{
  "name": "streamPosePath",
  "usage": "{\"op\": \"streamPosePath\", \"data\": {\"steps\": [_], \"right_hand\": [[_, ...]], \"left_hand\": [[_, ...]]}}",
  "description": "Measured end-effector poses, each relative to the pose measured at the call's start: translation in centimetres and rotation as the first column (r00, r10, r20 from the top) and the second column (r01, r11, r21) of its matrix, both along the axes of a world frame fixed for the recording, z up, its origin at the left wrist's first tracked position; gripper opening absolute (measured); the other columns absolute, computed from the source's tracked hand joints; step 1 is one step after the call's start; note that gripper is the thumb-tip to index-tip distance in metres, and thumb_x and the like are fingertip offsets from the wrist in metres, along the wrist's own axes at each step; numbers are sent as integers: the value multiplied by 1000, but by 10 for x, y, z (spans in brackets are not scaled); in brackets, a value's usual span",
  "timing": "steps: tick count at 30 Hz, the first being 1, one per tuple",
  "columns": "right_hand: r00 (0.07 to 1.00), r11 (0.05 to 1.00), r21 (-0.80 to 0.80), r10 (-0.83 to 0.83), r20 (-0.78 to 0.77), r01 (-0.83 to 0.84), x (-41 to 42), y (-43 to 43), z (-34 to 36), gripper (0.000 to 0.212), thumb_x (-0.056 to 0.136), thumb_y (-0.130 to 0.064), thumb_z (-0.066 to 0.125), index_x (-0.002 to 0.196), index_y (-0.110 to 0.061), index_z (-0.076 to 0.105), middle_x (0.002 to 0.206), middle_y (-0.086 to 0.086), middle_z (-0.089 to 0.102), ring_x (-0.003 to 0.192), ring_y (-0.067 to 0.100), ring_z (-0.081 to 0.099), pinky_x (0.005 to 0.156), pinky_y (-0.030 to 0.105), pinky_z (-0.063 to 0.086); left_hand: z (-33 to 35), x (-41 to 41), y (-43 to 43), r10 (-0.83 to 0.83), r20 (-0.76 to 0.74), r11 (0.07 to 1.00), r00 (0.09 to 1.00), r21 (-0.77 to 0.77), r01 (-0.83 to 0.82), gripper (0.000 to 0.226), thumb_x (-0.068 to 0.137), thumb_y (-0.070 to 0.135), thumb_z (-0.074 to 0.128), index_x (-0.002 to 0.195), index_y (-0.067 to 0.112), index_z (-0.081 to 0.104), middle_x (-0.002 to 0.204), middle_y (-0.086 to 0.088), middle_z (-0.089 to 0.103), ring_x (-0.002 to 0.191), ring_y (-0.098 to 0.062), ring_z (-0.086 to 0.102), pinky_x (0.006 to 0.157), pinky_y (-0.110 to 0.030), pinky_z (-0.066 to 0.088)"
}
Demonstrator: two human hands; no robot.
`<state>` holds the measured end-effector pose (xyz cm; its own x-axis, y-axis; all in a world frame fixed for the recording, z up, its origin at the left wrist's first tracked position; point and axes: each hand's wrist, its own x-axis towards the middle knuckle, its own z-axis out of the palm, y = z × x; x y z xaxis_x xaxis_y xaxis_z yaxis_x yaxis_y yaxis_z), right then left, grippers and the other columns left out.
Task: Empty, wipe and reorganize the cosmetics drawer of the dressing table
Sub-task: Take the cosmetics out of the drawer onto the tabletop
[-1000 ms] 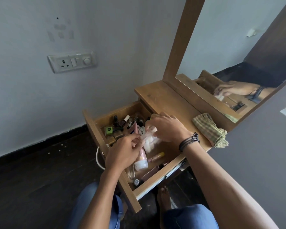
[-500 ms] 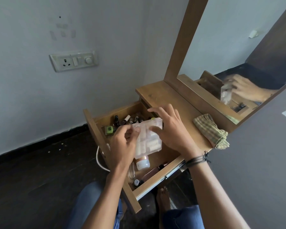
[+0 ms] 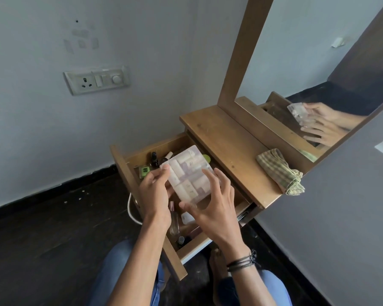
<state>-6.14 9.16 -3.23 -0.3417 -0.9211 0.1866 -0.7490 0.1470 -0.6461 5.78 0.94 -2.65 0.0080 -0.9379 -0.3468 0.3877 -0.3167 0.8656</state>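
Fingers point(image 3: 211, 182) of left hand point(image 3: 154, 192) and right hand point(image 3: 216, 209) clasp the clear box point(image 3: 189, 173), now lifted from the drawer point(image 3: 121, 159) (emptying underway); cloth point(image 3: 279, 171) at three o'clock.

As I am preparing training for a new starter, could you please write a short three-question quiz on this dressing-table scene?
1. True or false: the clear compartment box lies on the floor of the drawer.
2. Where is the checked cloth? A in the drawer; B on the tabletop beside the mirror; C on the room floor.
3. Which hands hold the box?
Key: 1 false, it is held above the drawer. 2 B. 3 both, the left hand and the right hand.
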Motion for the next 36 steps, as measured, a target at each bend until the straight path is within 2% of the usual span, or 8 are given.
{"op": "streamPosePath", "data": {"steps": [4,9,13,17,21,23,30,36], "right_hand": [[999,1000,15,16,-46,-15,-3,0,4,94,70,-71,76,148,-45,32,162,-12,9,148,14,10,113,45,36],[996,995,-92,-45,-71,38,-16,-5,7,80,69,-54,82,139,-37,48,154,-6,27,140,16,22,106,38,38],[992,986,-135,-108,-68,99,-40,-18,12,74,69,-49,84,135,-32,55,153,0,32,138,21,27,104,36,31],[982,982,-107,-167,-82,158,-74,-40,16,73,69,-49,83,134,-30,56,153,3,35,137,25,31,101,37,31],[975,974,-95,-214,-66,208,-101,-60,17,66,69,-51,80,129,-36,56,148,0,40,134,25,36,98,33,32],[974,973,-95,-216,-63,210,-107,-70,18,61,68,-49,79,124,-37,58,145,-2,43,133,26,38,98,30,30],[987,986,-52,-159,-29,157,-118,-99,18,53,70,-51,75,119,-40,58,145,-1,42,133,22,37,100,31,33],[988,988,8,-153,0,153,-138,-137,16,58,73,-59,76,123,-36,59,150,1,37,134,24,44,109,42,42]], "left_hand": [[2,0,0,4,-96,1000,995,23,-2,15,96,29,67,110,22,69,100,3,77,93,-18,75,72,-36,62],[4,0,-1,-103,-114,995,988,-23,100,22,96,23,67,114,11,69,108,-3,76,101,-18,74,77,-32,61],[2,-4,-2,-135,215,966,967,-188,176,23,95,20,68,118,17,70,104,7,75,99,-3,70,86,-25,58],[-5,-11,0,-75,505,900,860,-337,276,23,93,20,69,114,29,66,100,14,72,97,2,64,79,-12,51],[-15,-14,-1,2,665,844,747,-402,355,22,94,20,69,115,25,68,98,14,71,94,-8,67,78,-31,59],[-17,-15,-1,10,715,827,699,-399,396,22,94,22,68,117,23,68,97,16,70,92,-9,68,75,-35,60],[-26,-17,-3,-53,764,802,643,-351,483,25,95,28,66,120,24,67,102,11,69,99,-5,64,80,-17,55],[-26,-16,-2,-46,762,810,646,-350,470,22,95,26,67,117,24,69,103,11,70,95,-4,65,74,-16,55]]}}
